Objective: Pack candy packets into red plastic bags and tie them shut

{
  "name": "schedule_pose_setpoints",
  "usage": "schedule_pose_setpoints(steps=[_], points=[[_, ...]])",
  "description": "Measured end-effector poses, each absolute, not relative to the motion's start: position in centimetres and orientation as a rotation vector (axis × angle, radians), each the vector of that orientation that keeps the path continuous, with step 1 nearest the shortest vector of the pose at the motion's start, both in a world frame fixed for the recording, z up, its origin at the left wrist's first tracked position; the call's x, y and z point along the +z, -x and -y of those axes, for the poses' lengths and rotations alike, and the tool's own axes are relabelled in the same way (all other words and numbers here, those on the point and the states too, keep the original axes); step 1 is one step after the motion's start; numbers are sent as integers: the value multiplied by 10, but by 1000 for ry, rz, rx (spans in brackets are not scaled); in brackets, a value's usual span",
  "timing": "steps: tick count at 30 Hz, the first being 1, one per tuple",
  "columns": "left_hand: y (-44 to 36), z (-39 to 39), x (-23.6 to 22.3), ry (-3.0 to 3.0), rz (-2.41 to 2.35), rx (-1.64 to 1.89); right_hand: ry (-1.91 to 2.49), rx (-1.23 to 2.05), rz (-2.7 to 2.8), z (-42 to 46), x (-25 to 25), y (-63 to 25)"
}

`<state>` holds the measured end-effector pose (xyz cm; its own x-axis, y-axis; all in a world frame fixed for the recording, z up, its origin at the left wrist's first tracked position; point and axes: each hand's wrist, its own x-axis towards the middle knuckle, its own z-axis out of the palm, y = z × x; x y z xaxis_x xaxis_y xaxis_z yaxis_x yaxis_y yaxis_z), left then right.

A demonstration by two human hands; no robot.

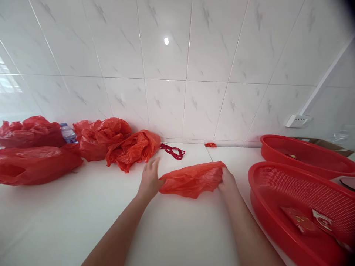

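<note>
A thin red plastic bag [194,180], crumpled and stretched sideways, spans the space between my two hands above the white table. My right hand [227,181] has its fingers closed round the bag's right end. At the left end, my left hand [149,179] has its fingers raised and apart, with the thumb touching the bag's edge. Behind the bag, a dark red strap [173,151] lies looped on the table. A small red scrap [210,145] is near the wall.
Several full red plastic bags [97,138] line the left side, with a bottle [68,133] among them. Two red plastic baskets [256,173] stand on the right; the nearer holds red packets [301,220]. A tiled wall [166,107] with a socket [298,121] closes the back.
</note>
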<state>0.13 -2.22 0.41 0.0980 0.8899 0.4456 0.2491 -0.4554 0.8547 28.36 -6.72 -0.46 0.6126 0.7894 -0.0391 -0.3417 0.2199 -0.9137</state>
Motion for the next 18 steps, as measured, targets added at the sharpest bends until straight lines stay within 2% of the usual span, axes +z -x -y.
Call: schedule_pose_setpoints(steps=[3, 5, 7, 11, 13, 15, 18], points=[[-19, 36, 8, -2229, -966, 1245, 1183, 870, 585, 76, 6, -276], [-28, 40, 9, -2127, -987, 1162, 1255, 896, 657, 80, 14, -272], [-32, 41, 9, -1861, -1101, 1178, 1389, 785, 711, 85, 22, -269], [-30, 40, 12, -1485, -1218, 1283, 1616, -104, 1003, 98, 40, -244], [-30, 42, 13, -1447, -1215, 1281, 1507, -343, 1205, 103, 44, -221], [-32, 44, 14, -1376, -1153, 1256, 1459, -225, 1403, 104, 37, -199], [-31, 42, 16, -1117, -922, 1207, 1654, 81, 1538, 92, 12, -190]])
